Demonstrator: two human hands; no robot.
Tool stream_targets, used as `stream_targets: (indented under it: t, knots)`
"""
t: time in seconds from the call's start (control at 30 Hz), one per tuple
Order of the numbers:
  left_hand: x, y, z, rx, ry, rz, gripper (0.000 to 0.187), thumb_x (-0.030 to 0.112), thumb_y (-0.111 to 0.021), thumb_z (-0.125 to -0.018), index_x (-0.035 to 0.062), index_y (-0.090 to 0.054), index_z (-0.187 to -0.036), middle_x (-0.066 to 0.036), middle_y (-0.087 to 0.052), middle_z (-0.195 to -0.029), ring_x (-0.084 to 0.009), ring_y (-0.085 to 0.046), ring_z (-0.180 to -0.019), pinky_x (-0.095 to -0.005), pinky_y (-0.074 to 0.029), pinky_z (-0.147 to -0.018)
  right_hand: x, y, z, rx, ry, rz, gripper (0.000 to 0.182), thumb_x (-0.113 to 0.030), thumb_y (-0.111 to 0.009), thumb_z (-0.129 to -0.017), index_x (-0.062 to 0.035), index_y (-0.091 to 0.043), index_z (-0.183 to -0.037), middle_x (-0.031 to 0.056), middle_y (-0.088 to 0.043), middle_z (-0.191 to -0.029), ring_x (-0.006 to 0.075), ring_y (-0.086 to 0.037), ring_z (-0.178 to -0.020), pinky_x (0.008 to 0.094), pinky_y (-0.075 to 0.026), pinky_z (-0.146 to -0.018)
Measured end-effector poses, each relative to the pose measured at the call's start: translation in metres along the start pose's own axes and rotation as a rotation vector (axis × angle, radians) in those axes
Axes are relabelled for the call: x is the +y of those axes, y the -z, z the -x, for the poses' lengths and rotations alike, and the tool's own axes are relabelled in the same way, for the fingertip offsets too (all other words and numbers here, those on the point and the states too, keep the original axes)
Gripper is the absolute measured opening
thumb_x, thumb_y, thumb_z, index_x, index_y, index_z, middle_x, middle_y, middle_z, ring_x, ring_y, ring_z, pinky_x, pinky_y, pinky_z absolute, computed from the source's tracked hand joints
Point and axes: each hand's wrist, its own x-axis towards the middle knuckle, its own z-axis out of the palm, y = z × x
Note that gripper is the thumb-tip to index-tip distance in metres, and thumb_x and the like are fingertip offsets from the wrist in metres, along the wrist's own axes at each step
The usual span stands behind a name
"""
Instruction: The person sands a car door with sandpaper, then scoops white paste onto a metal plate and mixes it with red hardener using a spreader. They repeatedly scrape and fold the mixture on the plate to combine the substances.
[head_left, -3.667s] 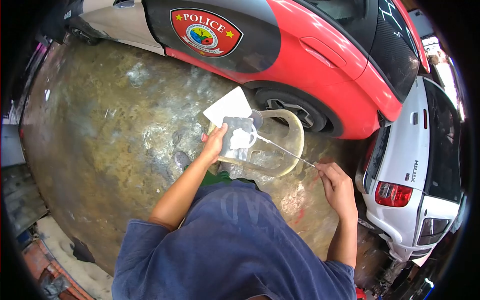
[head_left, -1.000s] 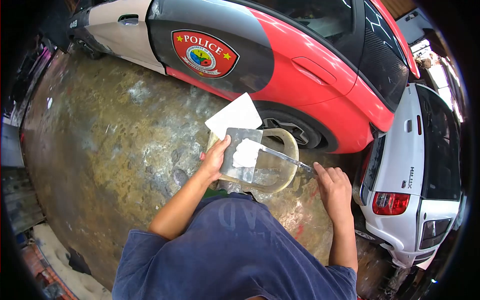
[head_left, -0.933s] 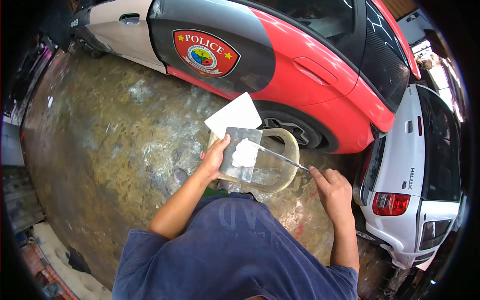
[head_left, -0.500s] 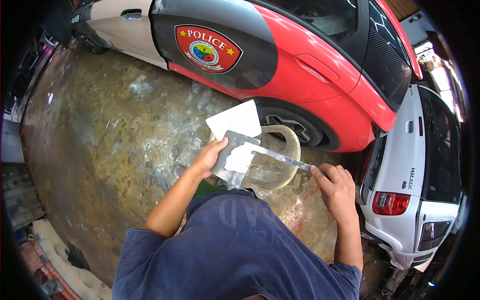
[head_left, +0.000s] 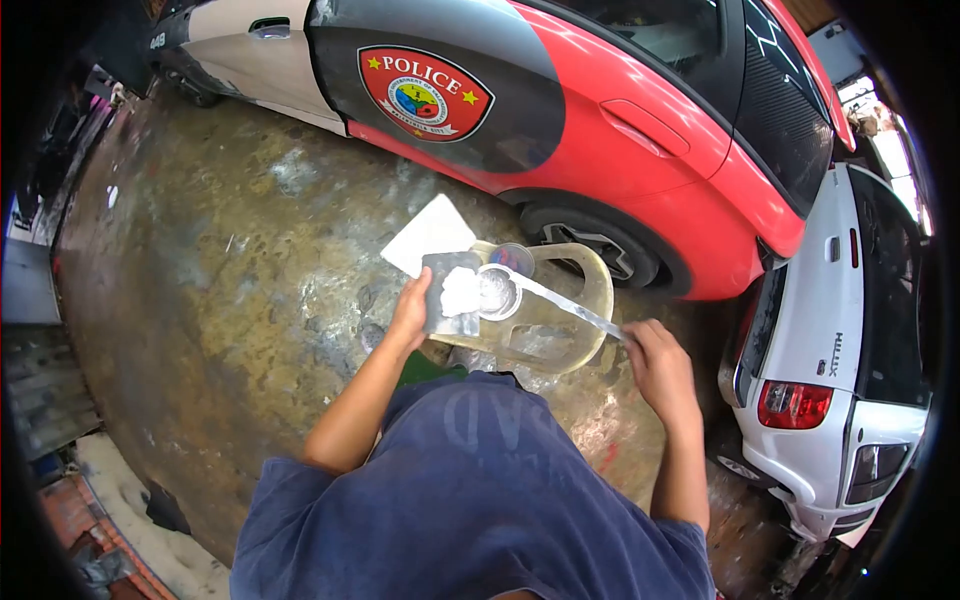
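My left hand (head_left: 410,310) grips the edge of a dark flat plate (head_left: 438,318) that carries a heap of white paste (head_left: 459,291). In my right hand (head_left: 655,360) is the end of a long, thin spatula (head_left: 585,315), its far tip whitened and at a round can (head_left: 497,292) of white material. The can stands beside the plate on a yellowish stool (head_left: 598,290). Behind it is a second round container (head_left: 513,258). A white sheet (head_left: 428,236) lies beyond the plate, partly covered by it.
A red, black and beige police car (head_left: 640,200) stands ahead, its rear wheel (head_left: 590,245) close to the stool. To the right is a white vehicle (head_left: 810,340). The floor (head_left: 220,300) is stained concrete. Part of a shoe (head_left: 372,337) shows below my left hand.
My left hand and the plate have shifted left, uncovering the can and the container behind it. The spatula tip has moved from the paste on the plate to the can.
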Motion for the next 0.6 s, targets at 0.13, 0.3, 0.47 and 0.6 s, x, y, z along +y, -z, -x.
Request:
stream_targets:
  t: [0.13, 0.3, 0.47, 0.6]
  knots:
    - [0.014, 0.032, 0.023, 0.142, -0.088, 0.002, 0.054, 0.047, -0.055, -0.102, 0.0013, -0.056, -0.131, -0.01, -0.066, -0.12, -0.0207, -0.065, -0.107, -0.0369, -0.053, -0.094, 0.084, -0.163, -0.024, -0.107, -0.064, -0.074, 0.02, -0.003, -0.052, -0.088, -0.0024, -0.066, -0.103, 0.0228, -0.067, -0.107, 0.0427, -0.064, -0.101, 0.0516, -0.051, -0.085]
    - [0.026, 0.068, 0.063, 0.243, -0.163, 0.058, 0.054, 0.041, -0.053, -0.104, -0.0001, -0.049, -0.139, -0.011, -0.063, -0.128, -0.0219, -0.063, -0.114, -0.0364, -0.05, -0.099, 0.122, -0.335, -0.057, -0.422, -0.366, -0.015, 0.027, -0.002, -0.05, -0.087, -0.0033, -0.067, -0.108, 0.0241, -0.067, -0.11, 0.0441, -0.064, -0.103, 0.0518, -0.052, -0.091]
    - [0.024, 0.078, 0.105, 0.414, -0.203, 0.088, 0.056, 0.042, -0.052, -0.105, 0.0005, -0.048, -0.141, -0.012, -0.061, -0.133, -0.0236, -0.061, -0.118, -0.0377, -0.048, -0.102, 0.091, -0.407, -0.088, -0.236, -0.056, 0.156, 0.035, -0.008, -0.053, -0.087, -0.003, -0.066, -0.118, 0.026, -0.061, -0.125, 0.0432, -0.061, -0.113, 0.0492, -0.049, -0.098]
    - [-0.023, 0.102, 0.12, 0.58, -0.16, 0.172, 0.06, 0.045, -0.054, -0.103, 0.0003, -0.048, -0.142, -0.011, -0.061, -0.134, -0.0243, -0.059, -0.122, -0.0388, -0.045, -0.106, 0.028, -0.472, -0.118, -0.62, 0.003, -0.294, 0.04, -0.011, -0.057, -0.084, -0.0021, -0.066, -0.121, 0.0264, -0.06, -0.128, 0.0427, -0.06, -0.117, 0.0477, -0.048, -0.1]
